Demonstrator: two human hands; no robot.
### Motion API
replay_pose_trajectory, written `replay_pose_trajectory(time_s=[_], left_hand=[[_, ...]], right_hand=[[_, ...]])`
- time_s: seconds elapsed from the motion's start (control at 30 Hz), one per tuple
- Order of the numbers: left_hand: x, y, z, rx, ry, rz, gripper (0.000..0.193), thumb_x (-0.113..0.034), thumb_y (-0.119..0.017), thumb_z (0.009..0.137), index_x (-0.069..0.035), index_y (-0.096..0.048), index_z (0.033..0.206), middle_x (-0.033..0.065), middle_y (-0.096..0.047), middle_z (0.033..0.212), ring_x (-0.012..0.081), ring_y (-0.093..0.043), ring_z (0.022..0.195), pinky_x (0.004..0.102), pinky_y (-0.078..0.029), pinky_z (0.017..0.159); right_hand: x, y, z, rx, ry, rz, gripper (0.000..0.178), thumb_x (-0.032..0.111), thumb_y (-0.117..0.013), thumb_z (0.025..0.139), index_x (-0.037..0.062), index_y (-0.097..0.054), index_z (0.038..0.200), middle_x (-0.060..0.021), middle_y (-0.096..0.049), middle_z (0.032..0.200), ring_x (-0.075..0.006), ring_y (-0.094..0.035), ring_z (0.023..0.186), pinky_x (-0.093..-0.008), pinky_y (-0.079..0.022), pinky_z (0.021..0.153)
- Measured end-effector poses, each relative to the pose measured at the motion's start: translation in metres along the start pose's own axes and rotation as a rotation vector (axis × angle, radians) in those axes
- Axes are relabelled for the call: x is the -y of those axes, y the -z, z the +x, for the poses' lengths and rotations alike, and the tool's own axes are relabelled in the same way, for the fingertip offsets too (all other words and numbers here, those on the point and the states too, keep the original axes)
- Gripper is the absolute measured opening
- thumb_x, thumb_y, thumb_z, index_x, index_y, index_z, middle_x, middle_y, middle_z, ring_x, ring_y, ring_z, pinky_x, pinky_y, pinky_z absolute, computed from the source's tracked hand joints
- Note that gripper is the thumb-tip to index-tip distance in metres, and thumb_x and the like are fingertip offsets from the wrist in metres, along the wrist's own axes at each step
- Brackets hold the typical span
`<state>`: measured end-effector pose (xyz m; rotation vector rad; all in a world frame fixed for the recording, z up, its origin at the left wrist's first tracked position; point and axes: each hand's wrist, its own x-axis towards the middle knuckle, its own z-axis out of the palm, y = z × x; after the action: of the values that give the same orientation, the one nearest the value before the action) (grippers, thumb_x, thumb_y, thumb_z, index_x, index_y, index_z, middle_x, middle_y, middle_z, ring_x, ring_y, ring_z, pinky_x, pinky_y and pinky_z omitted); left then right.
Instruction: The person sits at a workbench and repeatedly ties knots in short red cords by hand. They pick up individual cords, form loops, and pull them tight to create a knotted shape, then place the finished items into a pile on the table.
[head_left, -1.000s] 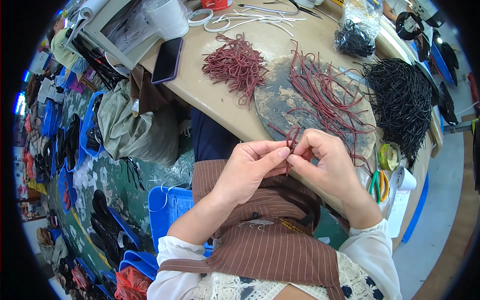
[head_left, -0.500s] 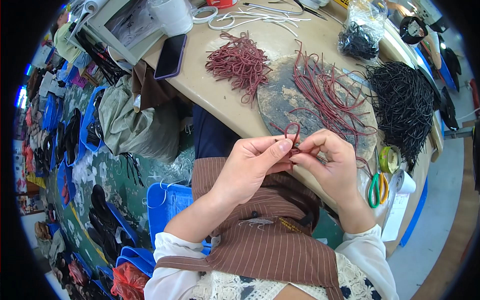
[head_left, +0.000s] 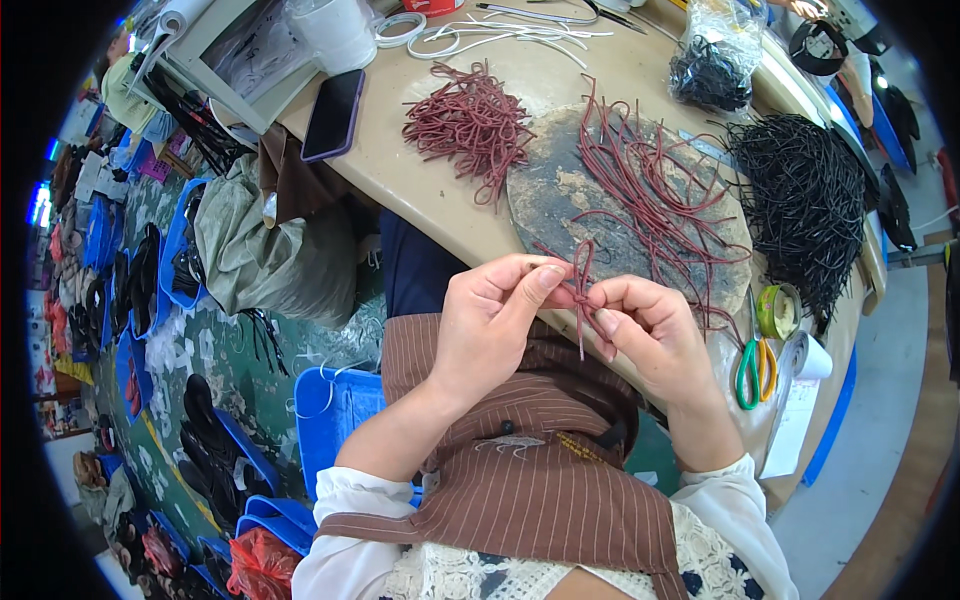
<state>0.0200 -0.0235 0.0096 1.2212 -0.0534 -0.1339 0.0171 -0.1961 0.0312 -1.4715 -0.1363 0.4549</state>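
Note:
Between my hands is a dark red cord, looped at the top and knotted in the middle like a bow, with an end hanging down. My left hand pinches it on the left side between thumb and fingers. On the other side my right hand pinches it close to the knot. Just beyond them, longer red cords lie spread over a worn round board. A pile of looped red cords rests on the table left of the board.
Right of the board are a heap of black cords, a green tape roll and scissors with green and orange handles. A phone lies at the table's left edge. Blue bins stand on the floor at left.
The loop has narrowed and the knot now shows between my hands, with an end hanging down. My hands have drawn slightly apart.

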Motion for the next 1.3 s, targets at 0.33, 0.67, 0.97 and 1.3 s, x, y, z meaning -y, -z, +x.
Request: replay_pose_trajectory(time_s=[0.33, 0.67, 0.97, 1.3], left_hand=[[-0.028, 0.029, 0.017, 0.559, 0.650, -0.383, 0.035, -0.024, -0.053, 0.087, 0.008, -0.057, 0.100, 0.0189, -0.062, 0.095, 0.0199, -0.062, 0.083, 0.0303, -0.049, 0.079], [-0.038, 0.004, 0.026, 0.424, 0.655, -0.273, 0.018, -0.015, -0.060, 0.082, 0.002, -0.062, 0.089, 0.0076, -0.063, 0.080, 0.0100, -0.058, 0.066, 0.0206, -0.047, 0.058], [-0.030, 0.000, 0.026, 0.386, 0.561, -0.334, 0.017, -0.012, -0.058, 0.083, 0.003, -0.061, 0.090, 0.0108, -0.063, 0.082, 0.0137, -0.059, 0.069, 0.0247, -0.048, 0.060], [-0.032, 0.001, 0.025, 0.427, 0.538, -0.207, 0.020, -0.013, -0.061, 0.081, 0.005, -0.062, 0.088, 0.0116, -0.062, 0.077, 0.0120, -0.054, 0.061, 0.0208, -0.041, 0.052]], right_hand=[[0.064, 0.030, 0.018, 0.361, 0.107, -0.601, 0.009, 0.000, -0.061, 0.073, 0.0011, -0.062, 0.082, -0.0067, -0.062, 0.072, -0.0147, -0.061, 0.066, -0.0254, -0.047, 0.060], [0.031, 0.028, 0.021, 0.027, 0.152, 0.062, 0.019, 0.009, -0.052, 0.086, -0.0049, -0.055, 0.098, -0.0087, -0.061, 0.090, -0.0118, -0.059, 0.077, -0.0250, -0.049, 0.070], [-0.003, 0.003, 0.006, -0.146, 0.318, 0.275, 0.012, 0.002, -0.055, 0.083, -0.0039, -0.058, 0.092, -0.0120, -0.061, 0.097, -0.0128, -0.060, 0.082, -0.0253, -0.049, 0.074], [0.015, 0.007, 0.001, -0.038, 0.175, 0.224, 0.014, 0.004, -0.056, 0.083, -0.0059, -0.056, 0.092, -0.0108, -0.061, 0.087, -0.0163, -0.061, 0.077, -0.0277, -0.050, 0.071]])
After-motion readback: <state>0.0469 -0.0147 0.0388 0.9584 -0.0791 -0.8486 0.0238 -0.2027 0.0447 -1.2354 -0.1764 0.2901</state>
